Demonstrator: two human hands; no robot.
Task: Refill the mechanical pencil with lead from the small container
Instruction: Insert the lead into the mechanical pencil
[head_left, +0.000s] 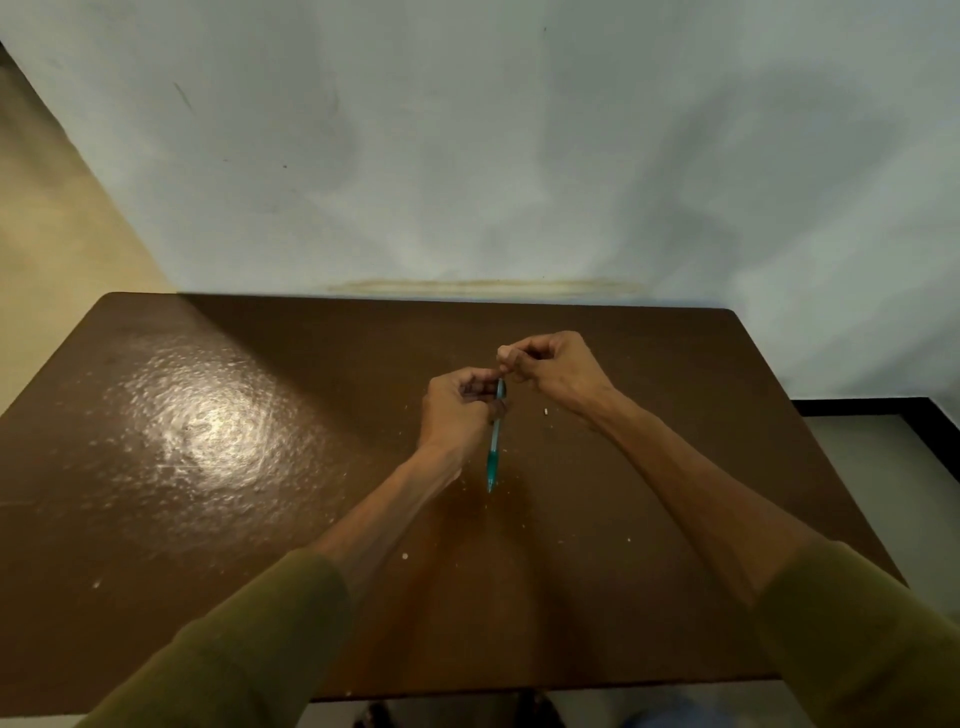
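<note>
A teal mechanical pencil (493, 452) stands nearly upright above the brown table (208, 467), tip down. My left hand (457, 410) is closed around its upper half. My right hand (550, 366) hovers just above and right of the pencil's top end, thumb and forefinger pinched together; whatever they pinch is too thin to make out. A small white piece (545, 412) lies on the table just right of the pencil. The lead container is not visible; it may be hidden in my left hand.
The table's far edge meets a pale wall (467, 156). Small white specks dot the tabletop. A bright glare patch lies on the table's left half. Floor shows past the right edge.
</note>
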